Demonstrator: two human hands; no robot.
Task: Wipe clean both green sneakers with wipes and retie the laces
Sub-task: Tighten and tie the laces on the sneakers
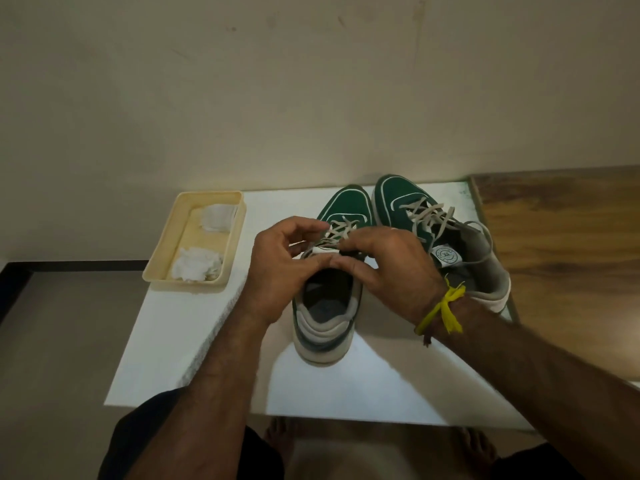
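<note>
While two crumpled white wipes (pixel 197 264) lie used in the cream plastic tray (pixel 162 249), both hands (pixel 282 268) (pixel 388 265) pinch the grey laces (pixel 334 233) of the near green sneaker (pixel 325 323) on the white table (pixel 363 386), and the other green sneaker (pixel 401 199) looks untied.

Matt green cloth sneakers (pixel 346 209) w/ flat woven laces (pixel 427 211) — smooth cream plastic tray (pixel 162 268), crumpled soft wipes (pixel 197 268), smooth matt white board (pixel 363 382), grainy wood tabletop (pixel 561 244).

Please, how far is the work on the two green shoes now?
Wiping looks finished: crumpled wipes lie in the tray. In hand: the left hand and right hand work the laces of the nearer sneaker. Left: the far sneaker, whose laces hang loose.
</note>
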